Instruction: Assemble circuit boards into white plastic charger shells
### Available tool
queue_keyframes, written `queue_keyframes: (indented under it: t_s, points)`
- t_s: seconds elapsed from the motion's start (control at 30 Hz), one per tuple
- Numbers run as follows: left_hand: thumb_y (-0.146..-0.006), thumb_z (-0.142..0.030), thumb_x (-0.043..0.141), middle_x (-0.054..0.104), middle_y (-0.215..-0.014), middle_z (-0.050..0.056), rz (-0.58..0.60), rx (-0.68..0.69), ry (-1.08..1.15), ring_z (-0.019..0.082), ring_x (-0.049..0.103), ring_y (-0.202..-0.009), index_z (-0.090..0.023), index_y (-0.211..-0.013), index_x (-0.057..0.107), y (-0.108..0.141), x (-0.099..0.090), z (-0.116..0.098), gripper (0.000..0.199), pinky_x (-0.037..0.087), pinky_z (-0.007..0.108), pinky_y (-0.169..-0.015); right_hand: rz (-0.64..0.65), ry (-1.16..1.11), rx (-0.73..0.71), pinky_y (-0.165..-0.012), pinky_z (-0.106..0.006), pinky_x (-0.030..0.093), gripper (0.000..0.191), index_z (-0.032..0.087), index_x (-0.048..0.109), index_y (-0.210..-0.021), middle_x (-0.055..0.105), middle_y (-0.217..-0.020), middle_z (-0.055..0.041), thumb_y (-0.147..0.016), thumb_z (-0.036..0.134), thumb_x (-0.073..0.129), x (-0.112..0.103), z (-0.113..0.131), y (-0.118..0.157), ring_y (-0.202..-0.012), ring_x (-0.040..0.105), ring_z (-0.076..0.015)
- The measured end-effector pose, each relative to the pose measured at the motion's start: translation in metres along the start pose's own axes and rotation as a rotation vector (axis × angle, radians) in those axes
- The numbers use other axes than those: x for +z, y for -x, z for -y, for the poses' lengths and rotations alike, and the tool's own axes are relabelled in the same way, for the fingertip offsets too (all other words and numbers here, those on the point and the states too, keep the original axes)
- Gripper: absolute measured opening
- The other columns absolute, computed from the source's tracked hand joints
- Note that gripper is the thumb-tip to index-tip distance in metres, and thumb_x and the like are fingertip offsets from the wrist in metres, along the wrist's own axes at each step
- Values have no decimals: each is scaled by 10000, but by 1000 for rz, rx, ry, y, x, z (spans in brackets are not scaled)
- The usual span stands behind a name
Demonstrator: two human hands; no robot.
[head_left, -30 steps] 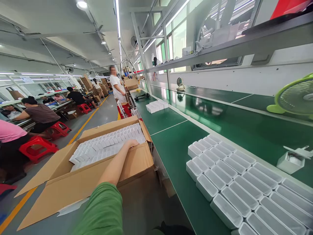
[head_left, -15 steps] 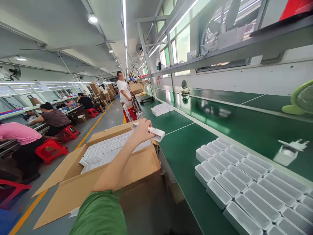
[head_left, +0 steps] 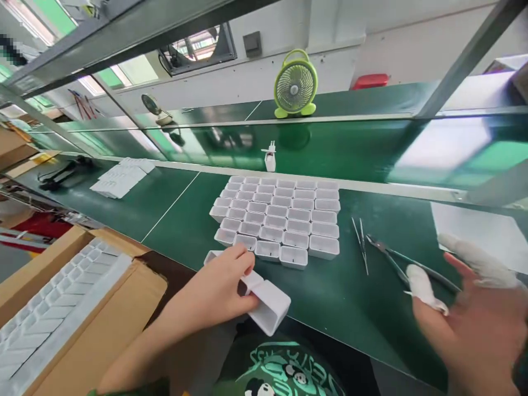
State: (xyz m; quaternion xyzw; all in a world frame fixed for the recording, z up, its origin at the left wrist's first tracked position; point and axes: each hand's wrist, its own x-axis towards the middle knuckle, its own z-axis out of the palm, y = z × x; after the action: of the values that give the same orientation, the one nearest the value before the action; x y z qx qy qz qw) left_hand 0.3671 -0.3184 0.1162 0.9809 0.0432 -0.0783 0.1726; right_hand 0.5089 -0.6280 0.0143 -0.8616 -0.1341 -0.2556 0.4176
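My left hand [head_left: 223, 283] is closed around a short row of white open plastic boxes [head_left: 270, 305], tilted above the bench's front edge. Just beyond it, several rows of similar white boxes [head_left: 274, 223] stand side by side on the green bench, open ends up. At the right my right hand [head_left: 466, 308] has thumb and fingers apart, with white covers on some of them. Its thumb is near the handles of a pair of pliers [head_left: 398, 261]; whether it touches them is unclear. Tweezers [head_left: 362, 247] lie left of the pliers.
An open carton [head_left: 136, 297] packed with white boxes stands at the left against the bench. White parts [head_left: 121, 177] lie farther along the bench. A white plug-like piece [head_left: 270, 157], a green fan [head_left: 295, 88] and a white sheet [head_left: 474, 225] are also there.
My view has swung right from the aisle to the bench. My left hand has come from over the carton to the bench front, still holding white boxes. My right hand has come into view.
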Motion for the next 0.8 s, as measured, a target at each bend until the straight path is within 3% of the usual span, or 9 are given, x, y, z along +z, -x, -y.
queue_keyframes:
  t_s: [0.07, 0.17, 0.27, 0.37, 0.53, 0.6, 0.7, 0.8]
  points:
    - [-755, -197, 584, 532, -917, 11, 52, -25, 28, 169, 515, -795, -212, -787, 413, -13, 16, -22, 175, 389, 279, -629, -51, 108, -20, -912, -654, 527, 625, 259, 547, -1388, 643, -1228, -156, -813, 483, 644, 3, 2, 0, -1118, 640, -433]
    - [-751, -219, 574, 524, -935, 18, 68, -12, 81, 186, 513, -860, -210, -793, 391, -22, 34, -48, 188, 375, 282, -639, -15, 105, -67, -935, -652, 512, 632, 181, 532, -1379, 635, -1244, -171, -811, 451, 599, 8, 3, -3, -1105, 649, -429]
    - [-736, -222, 558, 523, -924, 22, 79, -33, 58, 194, 505, -871, -211, -783, 381, -19, 36, -47, 184, 364, 289, -644, -16, 99, -79, -943, -621, 513, 632, 192, 509, -1398, 607, -1289, -176, -817, 418, 612, 8, -1, -3, -1115, 644, -419]
    - [-723, -236, 555, 538, -887, 13, 72, -157, -7, 184, 500, -824, -213, -770, 396, -7, 17, -13, 168, 366, 293, -653, -12, 89, -80, -924, -597, 532, 650, 195, 513, -1402, 606, -1284, -175, -806, 418, 644, 6, -2, -1, -1108, 644, -422]
    - [-746, -377, 571, 529, -761, -11, -30, -587, -157, 160, 479, -662, -222, -756, 381, 19, -41, 78, 245, 316, 275, -557, -23, 91, -141, -1012, -669, 452, 629, 119, 545, -1370, 641, -1233, -203, -828, 433, 603, 7, 7, 1, -1100, 641, -437]
    - [-757, -427, 560, 521, -708, 2, -66, -715, -192, 166, 465, -595, -223, -760, 378, 20, -58, 111, 273, 296, 279, -522, -20, 107, -159, -991, -652, 481, 611, 95, 567, -1346, 658, -1193, -213, -840, 436, 590, 8, 11, 0, -1068, 653, -428]
    - [-748, -442, 583, 552, -747, 20, -56, -775, -191, 156, 468, -587, -212, -753, 407, 4, -67, 149, 289, 300, 275, -515, 3, 139, -139, -882, -609, 555, 602, 75, 583, -1335, 666, -1151, -232, -859, 443, 579, 9, 14, 1, -1019, 660, -430]
    - [-739, -419, 648, 567, -798, 7, 5, -708, -141, 130, 465, -619, -198, -754, 456, -22, -60, 173, 292, 303, 255, -529, -5, 156, -174, -894, -614, 543, 618, 120, 560, -1377, 660, -1154, -217, -862, 457, 606, 13, 9, 4, -999, 654, -422]
